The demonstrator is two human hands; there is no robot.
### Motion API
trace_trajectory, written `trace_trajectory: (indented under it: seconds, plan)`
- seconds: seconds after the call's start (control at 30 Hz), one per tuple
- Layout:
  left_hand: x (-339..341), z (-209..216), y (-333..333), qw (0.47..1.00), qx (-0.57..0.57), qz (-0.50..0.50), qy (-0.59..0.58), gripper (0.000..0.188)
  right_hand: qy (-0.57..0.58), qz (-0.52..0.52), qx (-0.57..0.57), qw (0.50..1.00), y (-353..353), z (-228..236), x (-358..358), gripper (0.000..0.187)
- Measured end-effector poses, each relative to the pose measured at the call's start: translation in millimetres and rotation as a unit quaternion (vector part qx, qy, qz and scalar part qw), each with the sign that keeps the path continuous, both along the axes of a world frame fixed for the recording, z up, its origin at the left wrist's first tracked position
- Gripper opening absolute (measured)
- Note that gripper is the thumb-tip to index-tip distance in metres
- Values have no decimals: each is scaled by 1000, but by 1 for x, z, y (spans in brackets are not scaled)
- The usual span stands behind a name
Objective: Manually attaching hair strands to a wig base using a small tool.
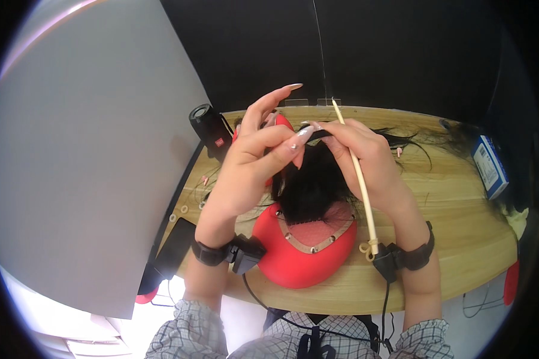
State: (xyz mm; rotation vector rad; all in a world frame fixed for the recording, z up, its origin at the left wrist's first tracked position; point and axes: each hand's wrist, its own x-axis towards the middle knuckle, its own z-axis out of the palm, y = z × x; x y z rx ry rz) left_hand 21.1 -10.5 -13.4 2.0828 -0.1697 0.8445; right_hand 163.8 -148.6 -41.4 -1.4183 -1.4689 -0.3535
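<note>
In front of me a red dome-shaped wig block rests on the wooden table. Pinned along its edge is a pinkish net cap, with a mass of black hair lying on the far side. My left hand is above the hair, thumb and index finger pinching one end of a thin black hair strand. At the strand's other end are the fingertips of my right hand. That hand also holds a long pale-handled hook needle, its thin tip pointing up and away, rings at its lower end.
A black cylindrical speaker stands at the far left, and a blue-and-white box at the right. Loose hair lies behind my right hand. A dark flat object and small rings sit left. Cables hang from both wrist devices.
</note>
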Motion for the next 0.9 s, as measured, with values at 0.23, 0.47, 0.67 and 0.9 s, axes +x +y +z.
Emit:
trace_trajectory:
  seconds: [0.23, 0.47, 0.67, 0.9]
  plan:
    - [-6, 3, 18, 912, -242, -292, -155, 32, 70, 10, -90, 993, 1, -4, 15, 16]
    - [-21, 7, 43, 939, -245, -100, -220, 23, 149, 58, -129, 979, -13, -9, 68, 28]
    - [-38, 10, 69, 938, -206, -55, -275, 25, 327, 132, -131, 927, -49, 6, 104, 36]
    - [-8, 8, 37, 969, -196, -65, -137, 27, 6, -331, -207, 921, -80, 2, 117, 29]
